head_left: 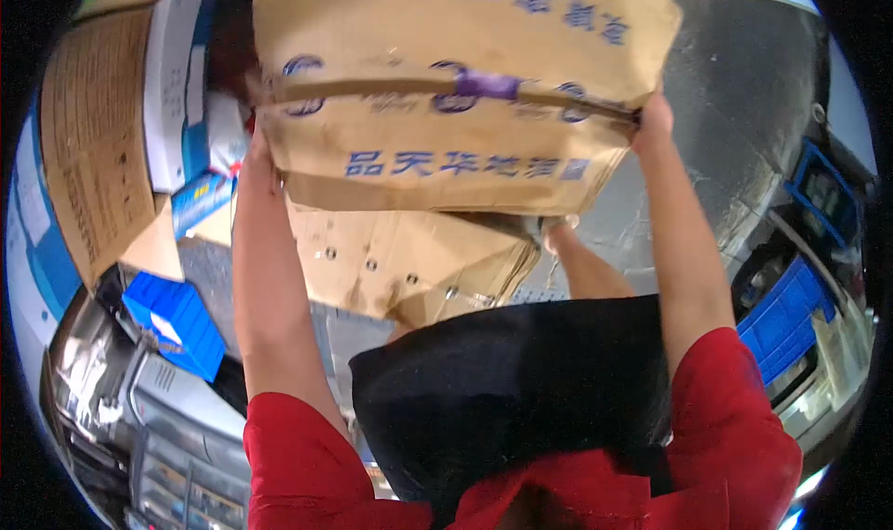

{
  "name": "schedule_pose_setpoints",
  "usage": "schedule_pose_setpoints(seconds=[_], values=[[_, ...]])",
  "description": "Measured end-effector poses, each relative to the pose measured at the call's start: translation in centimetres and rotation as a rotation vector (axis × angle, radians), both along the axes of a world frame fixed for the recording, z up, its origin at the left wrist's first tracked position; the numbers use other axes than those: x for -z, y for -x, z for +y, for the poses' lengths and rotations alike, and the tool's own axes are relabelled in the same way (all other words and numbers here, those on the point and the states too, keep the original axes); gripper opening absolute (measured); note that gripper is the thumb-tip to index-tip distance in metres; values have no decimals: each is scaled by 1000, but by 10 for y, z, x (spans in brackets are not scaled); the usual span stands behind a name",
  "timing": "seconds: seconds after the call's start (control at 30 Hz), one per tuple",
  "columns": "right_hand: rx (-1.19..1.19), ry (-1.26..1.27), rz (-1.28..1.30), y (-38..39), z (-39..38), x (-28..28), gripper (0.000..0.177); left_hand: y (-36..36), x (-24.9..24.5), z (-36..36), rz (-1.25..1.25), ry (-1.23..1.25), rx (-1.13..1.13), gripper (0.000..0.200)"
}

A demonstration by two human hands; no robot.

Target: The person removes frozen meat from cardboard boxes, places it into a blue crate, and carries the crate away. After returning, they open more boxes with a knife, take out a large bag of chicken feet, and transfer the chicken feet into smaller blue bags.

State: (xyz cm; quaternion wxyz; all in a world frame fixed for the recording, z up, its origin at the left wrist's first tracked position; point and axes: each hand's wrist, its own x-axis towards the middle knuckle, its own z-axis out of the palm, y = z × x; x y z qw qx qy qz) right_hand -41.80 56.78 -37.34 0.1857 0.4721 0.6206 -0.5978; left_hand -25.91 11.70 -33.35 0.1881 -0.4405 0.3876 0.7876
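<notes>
Both hands are up on a big cardboard box point(456, 93), one at each end. The left hand point(258, 158) is clamped on the box's left end and the right hand point(654, 121) grips its right end, fingers tucked in at the seam (most of the fingers are hidden behind the cardboard, so I can't tell exactly how they curl). Red sleeves on both arms.

The box is held high in the view with its long axis running side to side between the hands, the right end sitting a bit higher than the left. The printed side faces the camera: blue lettering, and a purple patch point(488, 86) on the seam across the middle.

Just under the box there's a crumpled cardboard sheet point(409, 260), touching or nearly touching its lower edge. A third forearm point(586, 270) reaches up below the box's right half, coming out from behind a black cloth point(512, 390); I can't tell whose it is.

Left of the box: a cardboard panel point(93, 130), a white carton point(172, 84), and lower down a blue crate point(177, 321). Right of the box is grey floor point(726, 112).
</notes>
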Motion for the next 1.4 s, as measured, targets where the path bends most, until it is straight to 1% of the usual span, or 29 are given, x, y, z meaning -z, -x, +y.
schedule_pose_setpoints(seconds=[0.07, 0.13, 0.17, 0.2, 0.27, 0.3, 0.37, 0.4, 0.47, 0.5, 0.57, 0.63, 0.67, 0.7, 0.73, 0.77, 0.8, 0.87, 0.9, 0.93, 0.97, 1.0, 1.03, 1.07, 1.17, 1.23, 1.3, 1.37, 1.4], values=[[-52, 22, -22, -1, -7, -24, 38, -2, -29, 15, -1, 54, -47, 81], [-68, 165, -11, 4, 28, -4, 37, -12, -58, 38, -4, 167, -99, 81], [-72, 288, 8, 4, 35, 4, 37, -27, -60, 49, 12, 355, -167, 77], [-84, 307, 16, -2, 26, -3, 37, -34, -100, 69, -151, 546, -97, 74], [-210, 338, 94, -27, 22, -26, 41, -69, -124, 90, -98, 774, -110, 59], [-207, 288, 30, -40, 23, -32, 42, -85, -135, 100, -80, 892, -113, 52], [-141, 226, -77, -74, 28, -23, 44, -121, -153, 102, -183, 804, -121, 45], [-80, 368, -124, -93, 30, -13, 46, -137, -158, 106, -168, 750, -206, 44], [-137, 370, -30, -115, 11, -20, 43, -188, -160, 104, -158, 638, -264, 47], [-230, 369, -35, -113, -7, -34, 43, -209, -168, 114, -170, 518, -435, 58], [-283, 206, -200, -118, -26, -41, 42, -342, -143, 100, -259, 406, -452, 74], [-493, -22, -109, -139, -39, -41, 55, -255, -208, 138, -310, 217, -862, 62], [-527, -111, -186, -143, -61, -80, 62, -266, -208, 132, -316, 202, -854, 62], [-691, -327, -234, -156, -63, -83, 66, -288, -206, 123, -291, 201, -760, 66], [-697, -249, -278, -187, -43, -44, 68, -313, -198, 108, -263, 197, -665, 70], [-532, -137, -349, -188, -66, -93, 64, -345, -180, 89, -241, 207, -684, 64], [-762, -279, -564, -179, -80, -140, 57, -347, -171, 67, -333, 229, -623, 61], [-480, -176, -382, -272, -45, -95, 38, -342, -149, 30, -524, 214, -517, 54], [-307, -59, -483, -296, -36, -92, 32, -344, -135, 8, -619, 173, -471, 50], [-305, -64, -491, -307, -42, -97, 32, -424, -70, -44, -458, 289, -198, 47], [-204, 4, -454, -310, -48, -104, 28, -387, -55, -35, -406, 164, -392, 47], [-104, 72, -415, -314, -52, -109, 25, -413, -3, -73, -355, 192, -205, 51], [-106, 108, -407, -324, -47, -104, 24, -419, 44, -102, -402, 411, 16, 53], [-109, 91, -386, -323, -46, -99, 24, -395, 60, -102, -416, 440, 63, 51], [-59, 151, -347, -329, -43, -98, 28, -325, 64, -102, -449, 462, 394, 46], [-98, 200, -377, -322, -45, -102, 27, -289, 50, -108, -504, 768, 929, 42], [-213, 230, -433, -306, -38, -102, 25, -262, 15, -108, -503, 1245, 1354, 39], [-487, 31, -439, -278, -26, -116, 29, -245, -27, -118, -414, 1484, 1358, 35], [-639, -98, -401, -256, -23, -125, 32, -244, -38, -124, -406, 1396, 1242, 33]])
